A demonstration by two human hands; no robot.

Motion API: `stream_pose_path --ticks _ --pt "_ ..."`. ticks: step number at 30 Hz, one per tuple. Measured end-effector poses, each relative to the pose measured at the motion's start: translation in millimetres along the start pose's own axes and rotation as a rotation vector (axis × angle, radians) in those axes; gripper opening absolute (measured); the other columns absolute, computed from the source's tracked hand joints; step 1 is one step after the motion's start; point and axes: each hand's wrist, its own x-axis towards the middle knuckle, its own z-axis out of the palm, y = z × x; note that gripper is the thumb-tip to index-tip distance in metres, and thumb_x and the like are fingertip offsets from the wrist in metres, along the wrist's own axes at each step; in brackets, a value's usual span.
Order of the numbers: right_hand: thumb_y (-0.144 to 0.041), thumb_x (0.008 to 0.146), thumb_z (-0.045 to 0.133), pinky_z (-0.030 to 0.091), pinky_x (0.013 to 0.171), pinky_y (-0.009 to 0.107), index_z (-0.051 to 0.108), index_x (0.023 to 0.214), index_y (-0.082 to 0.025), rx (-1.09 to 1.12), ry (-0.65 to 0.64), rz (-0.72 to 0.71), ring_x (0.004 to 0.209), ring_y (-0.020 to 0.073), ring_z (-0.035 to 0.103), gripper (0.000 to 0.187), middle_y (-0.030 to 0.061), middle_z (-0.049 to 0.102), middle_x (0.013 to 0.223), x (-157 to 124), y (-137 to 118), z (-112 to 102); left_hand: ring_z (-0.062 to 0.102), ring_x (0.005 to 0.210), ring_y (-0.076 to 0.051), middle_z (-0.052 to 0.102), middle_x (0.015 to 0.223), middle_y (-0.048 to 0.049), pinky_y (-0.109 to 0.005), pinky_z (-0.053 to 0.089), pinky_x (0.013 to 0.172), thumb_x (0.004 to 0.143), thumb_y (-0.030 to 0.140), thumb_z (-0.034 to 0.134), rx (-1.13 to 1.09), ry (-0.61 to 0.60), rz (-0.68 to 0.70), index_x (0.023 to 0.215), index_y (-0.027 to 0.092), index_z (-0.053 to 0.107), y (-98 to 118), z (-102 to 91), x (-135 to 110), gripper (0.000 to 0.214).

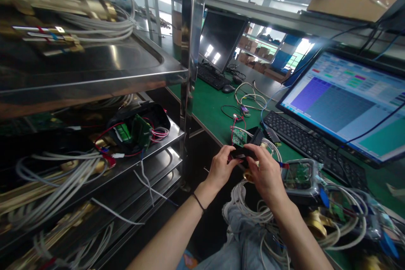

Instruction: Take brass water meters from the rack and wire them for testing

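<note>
The metal rack (142, 81) fills the left side, brass parts and cables on its levels. Right of it runs the green tabletop (205, 107), carrying a lit monitor (344, 101), a keyboard (303, 143) in front of that, and nearer the person a clear-covered unit (300, 176). A coil of pale cable (249, 202) hangs below the hands, over the person's legs. The left hand (218, 169) and right hand (265, 173) are each closed to a narrow pinch, thumbs and fingers on opposite ends of one black casing (242, 152), which is held up at the near edge of the tabletop. It looks light and stiff, probably smooth plastic that could slip a little, so its outer edges, where the fingertips are, seem the right place to grip. Just beyond it stands a green circuit board (239, 137), likely fragile and best touched only by its rim; whether it is joined to the casing I cannot tell. Thin red wires (244, 122) near it look soft and easily tugged loose
</note>
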Motion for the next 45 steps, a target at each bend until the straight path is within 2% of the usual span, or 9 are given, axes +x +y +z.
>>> stream_pose_path --ticks 6,11,23,30,34,37,40,43,45 --pt "-0.013 0.085 0.046 0.048 0.077 0.032 0.057 0.111 -0.023 -0.002 -0.003 0.003 0.090 0.0180 0.059 0.030 0.0048 0.062 0.100 1.0 2.5 -0.4 0.056 0.072 -0.014 0.058 0.088 0.0006 -0.025 0.044 0.067 0.079 0.014 0.067 -0.002 -0.004 0.013 0.096 0.020 0.055 -0.9 0.0 0.3 0.022" --pt "-0.012 0.085 0.044 0.048 0.081 0.032 0.055 0.114 -0.023 0.053 -0.018 -0.027 0.094 0.0177 0.058 0.033 0.0054 0.062 0.103 1.1 5.4 -1.2 0.056 0.072 -0.014 0.057 0.087 0.0009 -0.025 0.044 0.068 0.078 0.012 0.067 0.004 -0.006 0.027 0.096 0.020 0.055 -1.3 0.1 0.2 0.023" --pt "-0.015 0.084 0.047 0.048 0.081 0.034 0.056 0.110 -0.020 0.009 0.007 -0.025 0.095 0.0197 0.058 0.028 0.0078 0.062 0.104 2.9 6.6 4.2 0.058 0.074 -0.015 0.058 0.088 -0.0003 -0.026 0.047 0.066 0.080 0.016 0.065 0.068 -0.001 0.045 0.097 0.020 0.053 -1.0 0.5 -0.5 0.020" --pt "-0.014 0.085 0.043 0.050 0.084 0.034 0.055 0.115 -0.022 0.063 0.046 -0.033 0.098 0.0184 0.060 0.034 0.0076 0.064 0.106 0.1 5.9 0.9 0.061 0.082 -0.016 0.058 0.096 -0.0021 -0.027 0.052 0.072 0.078 0.006 0.064 0.150 -0.054 0.174 0.108 0.020 0.049 -8.6 -3.6 -1.4 0.036" --pt "-0.013 0.084 0.043 0.049 0.087 0.035 0.052 0.120 -0.022 0.124 0.028 0.024 0.101 0.0182 0.059 0.037 0.0081 0.063 0.109 -4.8 3.6 -4.0 0.062 0.086 -0.019 0.059 0.096 -0.0054 -0.031 0.053 0.074 0.082 0.010 0.061 0.224 -0.087 0.291 0.108 0.017 0.049 -13.6 -9.9 -0.9 0.030" --pt "-0.016 0.084 0.047 0.049 0.084 0.033 0.051 0.118 -0.023 0.221 0.021 0.127 0.096 0.0169 0.060 0.035 0.0063 0.063 0.104 -9.3 4.7 -15.5 0.062 0.086 -0.020 0.060 0.093 -0.0056 -0.032 0.053 0.075 0.084 0.013 0.059 0.260 -0.107 0.384 0.108 0.017 0.050 -0.9 -17.5 -0.8 0.026" --pt "-0.021 0.083 0.053 0.050 0.079 0.031 0.051 0.118 -0.024 0.345 0.074 0.225 0.089 0.0157 0.062 0.035 0.0041 0.063 0.099 -13.6 8.2 -30.7 0.062 0.087 -0.020 0.061 0.092 -0.0057 -0.033 0.052 0.078 0.086 0.020 0.059 0.281 -0.093 0.446 0.109 0.018 0.050 26.9 -22.5 0.1 0.024" --pt "-0.029 0.082 0.059 0.052 0.075 0.031 0.050 0.118 -0.024 0.456 0.198 0.302 0.084 0.0157 0.063 0.038 0.0035 0.064 0.095 -18.2 7.6 -43.8 0.063 0.085 -0.020 0.063 0.091 -0.0053 -0.032 0.052 0.078 0.086 0.022 0.061 0.320 -0.032 0.488 0.109 0.018 0.050 59.0 -22.1 1.9 0.025" --pt "-0.032 0.082 0.059 0.053 0.077 0.031 0.055 0.112 -0.023 0.410 0.341 0.333 0.086 0.0157 0.063 0.032 0.0044 0.064 0.098 -22.5 2.7 -49.0 0.063 0.085 -0.019 0.064 0.091 -0.0048 -0.031 0.052 0.078 0.086 0.021 0.060 0.353 -0.003 0.493 0.109 0.019 0.051 76.0 -19.7 2.4 0.025"
